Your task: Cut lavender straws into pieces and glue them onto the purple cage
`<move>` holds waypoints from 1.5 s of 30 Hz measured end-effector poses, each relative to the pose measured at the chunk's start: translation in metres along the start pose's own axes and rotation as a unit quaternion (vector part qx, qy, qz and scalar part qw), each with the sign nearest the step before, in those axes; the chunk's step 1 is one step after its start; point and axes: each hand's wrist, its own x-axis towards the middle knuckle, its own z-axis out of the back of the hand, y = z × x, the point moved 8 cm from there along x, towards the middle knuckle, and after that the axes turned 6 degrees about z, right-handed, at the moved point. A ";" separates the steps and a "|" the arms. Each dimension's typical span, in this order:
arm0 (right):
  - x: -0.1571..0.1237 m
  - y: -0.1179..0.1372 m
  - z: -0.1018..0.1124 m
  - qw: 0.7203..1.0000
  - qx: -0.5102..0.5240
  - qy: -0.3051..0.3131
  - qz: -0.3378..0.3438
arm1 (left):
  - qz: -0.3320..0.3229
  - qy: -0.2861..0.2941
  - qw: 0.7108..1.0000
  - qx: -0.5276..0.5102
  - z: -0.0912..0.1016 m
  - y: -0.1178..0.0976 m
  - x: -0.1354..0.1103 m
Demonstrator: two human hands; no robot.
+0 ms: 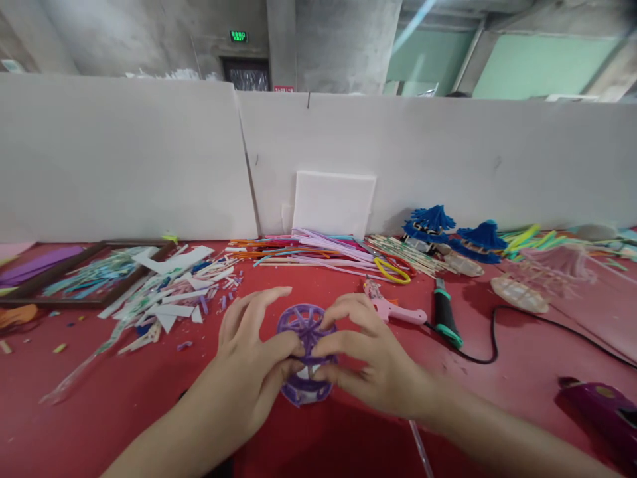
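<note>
A small purple wheel-shaped frame made of thin strips, with spokes and a round base, sits low over the red table in the middle of the head view. My left hand grips its left side, thumb and fingers pinched at the hub, index finger stretched out. My right hand pinches the right side of the frame, fingers curled round it. Both hands meet at the centre of the frame.
Cut paper scraps and a brown-framed tray lie at the left. Coloured strips, yellow-handled scissors, a pink tool, a black corded tool, blue tassels and a purple device lie beyond and to the right. White partitions stand behind.
</note>
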 end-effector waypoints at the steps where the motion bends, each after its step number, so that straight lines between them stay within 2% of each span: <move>1: 0.001 -0.002 0.001 1.000 0.007 0.007 0.002 | -0.008 -0.005 1.000 0.010 0.003 0.000 0.000; 5: 0.003 -0.009 0.000 0.999 -0.001 0.052 -0.009 | -0.020 -0.026 0.998 0.058 0.009 0.003 -0.001; 9: 0.003 -0.008 -0.003 0.997 -0.012 0.074 -0.007 | -0.014 -0.044 0.998 0.048 0.010 0.004 -0.003; 18: 0.000 0.000 -0.007 0.998 -0.038 0.050 -0.003 | -0.003 -0.039 0.999 0.007 0.005 -0.005 -0.002; 26: 0.006 -0.002 0.001 0.997 -0.042 0.072 -0.001 | 0.006 -0.036 0.999 0.011 0.003 0.005 0.000; 30: 0.009 -0.009 0.006 0.991 -0.047 0.120 -0.017 | 0.019 -0.039 0.999 -0.022 0.006 0.005 -0.003; 36: 0.007 -0.006 0.001 0.983 -0.048 0.177 0.005 | -0.035 0.006 0.999 0.019 -0.006 -0.014 0.000; 40: 0.005 -0.006 -0.005 0.987 -0.019 0.161 -0.009 | -0.029 0.011 0.999 0.035 -0.009 -0.019 0.002; 45: 0.003 -0.007 -0.006 0.993 0.034 0.107 -0.038 | 0.009 0.012 1.000 -0.009 -0.010 -0.019 0.001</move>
